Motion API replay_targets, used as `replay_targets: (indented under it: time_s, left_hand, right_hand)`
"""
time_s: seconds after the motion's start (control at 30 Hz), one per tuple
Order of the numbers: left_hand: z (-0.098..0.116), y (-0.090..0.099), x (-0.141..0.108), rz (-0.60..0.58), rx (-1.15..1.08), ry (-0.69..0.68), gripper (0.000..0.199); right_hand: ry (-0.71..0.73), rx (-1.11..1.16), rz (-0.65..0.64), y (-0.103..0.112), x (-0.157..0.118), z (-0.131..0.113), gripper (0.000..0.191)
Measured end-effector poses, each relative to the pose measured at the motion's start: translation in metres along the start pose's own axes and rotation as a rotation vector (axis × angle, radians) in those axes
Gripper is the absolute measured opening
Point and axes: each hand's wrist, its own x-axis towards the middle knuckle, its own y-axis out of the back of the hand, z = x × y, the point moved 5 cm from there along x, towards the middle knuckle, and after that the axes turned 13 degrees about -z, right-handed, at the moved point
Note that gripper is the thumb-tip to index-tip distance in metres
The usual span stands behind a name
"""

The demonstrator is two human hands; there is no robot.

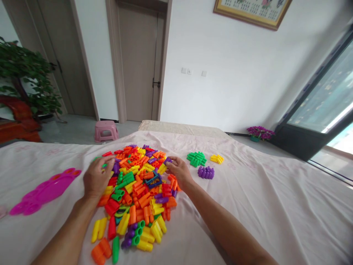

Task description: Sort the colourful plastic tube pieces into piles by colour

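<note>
A heap of plastic building blocks in red, orange, yellow, green and purple lies on the cloth between my hands. My right hand, at the heap's right edge, pinches a purple block between thumb and fingers. A yellow block is right below it, touching or very close. At the left edge, my left hand is curled around a green block, mostly hidden by the fingers. Apart from the heap, on the right, lie a joined green cluster, a purple cluster and a small yellow cluster.
A magenta plastic tray-like piece lies on the pale cloth at the left. Beyond the table's far edge are a pink stool, a potted plant, a closed door and purple flowers.
</note>
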Motion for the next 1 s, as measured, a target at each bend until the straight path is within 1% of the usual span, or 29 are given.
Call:
replay_targets:
  time_s: [0.03, 0.1, 0.13, 0.2, 0.23, 0.3, 0.33, 0.4, 0.47, 0.5, 0.57, 0.63, 0.67, 0.73, 0.8, 0.87, 0.93, 1.0]
  left_hand:
    - [0.016, -0.005, -0.002, -0.059, -0.073, -0.046, 0.044]
    - [0.050, -0.021, -0.008, -0.242, -0.178, -0.166, 0.043]
    - [0.065, -0.030, -0.012, -0.336, -0.196, -0.228, 0.042]
    - [0.087, -0.045, -0.022, -0.442, -0.205, -0.280, 0.040]
    - [0.093, -0.050, -0.026, -0.464, -0.206, -0.281, 0.039]
    - [0.098, -0.056, -0.031, -0.478, -0.201, -0.270, 0.038]
    - [0.098, -0.058, -0.033, -0.484, -0.195, -0.271, 0.038]
    - [0.094, -0.057, -0.034, -0.510, -0.155, -0.277, 0.037]
    - [0.085, -0.055, -0.029, -0.522, -0.087, -0.262, 0.035]
    - [0.081, -0.053, -0.026, -0.517, -0.062, -0.260, 0.034]
    - [0.071, -0.046, -0.017, -0.460, -0.054, -0.282, 0.039]
    - [0.060, -0.035, -0.008, -0.335, -0.107, -0.298, 0.048]
    - [0.052, -0.028, -0.004, -0.256, -0.131, -0.272, 0.050]
    - [0.026, -0.014, 0.001, -0.091, -0.138, -0.148, 0.048]
    - [-0.006, -0.003, 0.001, 0.043, -0.076, 0.026, 0.045]
    - [-0.041, 0.005, -0.001, 0.115, 0.003, 0.204, 0.043]
    - [-0.073, 0.005, -0.002, 0.091, 0.015, 0.366, 0.042]
    - [-0.093, 0.001, 0.000, 0.045, -0.003, 0.441, 0.043]
  right_hand:
    - [-0.007, 0.050, -0.024, -0.009, -0.002, 0.000, 0.049]
    - [-0.028, 0.128, -0.049, -0.025, -0.007, 0.002, 0.047]
    - [-0.031, 0.151, -0.051, -0.033, -0.010, 0.003, 0.046]
    - [-0.018, 0.159, -0.044, -0.046, -0.016, 0.006, 0.042]
    - [-0.005, 0.150, -0.040, -0.051, -0.018, 0.007, 0.040]
    - [0.026, 0.129, -0.025, -0.054, -0.019, 0.009, 0.036]
    - [0.044, 0.123, -0.004, -0.051, -0.018, 0.008, 0.036]
    - [0.086, 0.112, 0.068, -0.035, -0.014, 0.001, 0.037]
    - [0.120, 0.052, 0.128, -0.008, -0.008, -0.016, 0.040]
    - [0.126, -0.014, 0.135, 0.007, -0.006, -0.026, 0.041]
    - [0.114, -0.238, 0.116, 0.039, -0.003, -0.049, 0.042]
    - [0.094, -0.550, 0.123, 0.068, -0.005, -0.071, 0.040]
    - [0.076, -0.721, 0.148, 0.080, -0.007, -0.080, 0.039]
    - [0.003, -1.035, 0.206, 0.100, -0.012, -0.091, 0.039]
    - [-0.123, -1.262, 0.212, 0.111, -0.014, -0.092, 0.035]
    - [-0.250, -1.408, 0.147, 0.114, -0.013, -0.086, 0.024]
    - [-0.332, -1.515, 0.070, 0.112, -0.010, -0.077, 0.017]
    - [-0.385, -1.597, 0.025, 0.110, -0.007, -0.069, 0.018]
